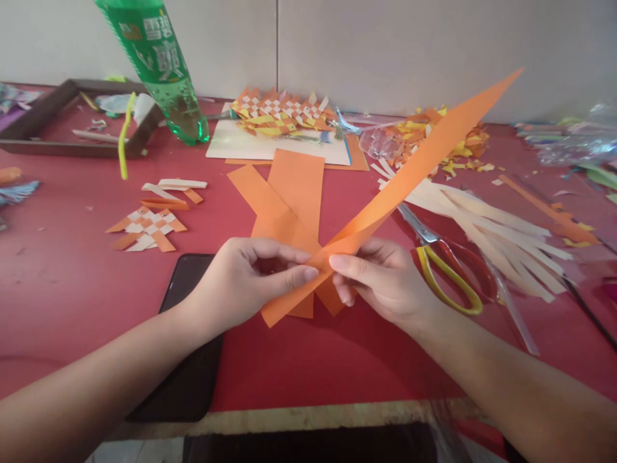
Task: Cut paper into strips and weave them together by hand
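Note:
A long orange paper strip (409, 170) slants from lower left to upper right between my hands, curling slightly along its length. My left hand (245, 276) pinches it near the lower end, thumb on top. Close beside that, my right hand (380, 273) grips the strip between thumb and fingers. Under it on the table lie more orange paper pieces (301, 186), wide and narrow, partly hidden by my hands. Right of my right hand rest scissors (427, 238) with red and yellow handles, beside a fan of cream paper strips (496, 225).
A black phone (193, 386) lies under my left forearm. Woven orange-white paper pieces (149, 225) sit at left. A green bottle (164, 71) stands near a brown frame (72, 149). Behind are a woven pile (279, 112) on white card and orange-yellow scraps (424, 135).

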Demonstrator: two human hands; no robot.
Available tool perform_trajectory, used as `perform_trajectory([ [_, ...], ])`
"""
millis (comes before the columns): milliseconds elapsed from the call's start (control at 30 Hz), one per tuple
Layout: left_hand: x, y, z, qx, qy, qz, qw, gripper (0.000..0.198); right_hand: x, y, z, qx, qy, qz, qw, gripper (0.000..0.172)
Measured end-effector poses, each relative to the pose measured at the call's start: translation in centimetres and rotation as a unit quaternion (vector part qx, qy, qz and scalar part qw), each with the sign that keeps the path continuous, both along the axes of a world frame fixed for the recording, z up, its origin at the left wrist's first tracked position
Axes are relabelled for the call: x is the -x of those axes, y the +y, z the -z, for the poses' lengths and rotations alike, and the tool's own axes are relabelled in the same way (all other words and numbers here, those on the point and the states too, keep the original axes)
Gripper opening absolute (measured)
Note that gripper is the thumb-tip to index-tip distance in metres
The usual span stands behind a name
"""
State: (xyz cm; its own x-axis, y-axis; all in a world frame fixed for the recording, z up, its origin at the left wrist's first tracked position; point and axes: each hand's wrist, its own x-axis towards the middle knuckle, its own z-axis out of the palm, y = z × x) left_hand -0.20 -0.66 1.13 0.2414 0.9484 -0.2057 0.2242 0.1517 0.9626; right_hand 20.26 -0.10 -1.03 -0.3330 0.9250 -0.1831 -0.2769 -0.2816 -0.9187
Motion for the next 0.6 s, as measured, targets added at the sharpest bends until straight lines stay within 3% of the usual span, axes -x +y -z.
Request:
perform_trajectory([
  [200,0.29,0.15,0.40,0.042,-0.040,0.017,0.998,0.018,-0.19,0.35,-0.28,0.004,0.008,0.027,1.000,0.016],
  [333,0.21,0.15,0.41,0.054,-0.047,0.066,0.995,0.020,-0.15,0.06,-0.17,-0.003,-0.007,-0.021,1.000,0.021],
  [467,0.09,0.10,0.42,0.042,-0.027,0.073,0.996,0.024,0.18,-0.37,-0.13,0.004,-0.004,-0.059,0.998,0.019],
  [600,0.05,-0.07,0.37,0.009,0.020,0.059,0.998,0.025,0.25,-0.41,-0.27,0.009,-0.013,-0.032,0.999,0.017],
])
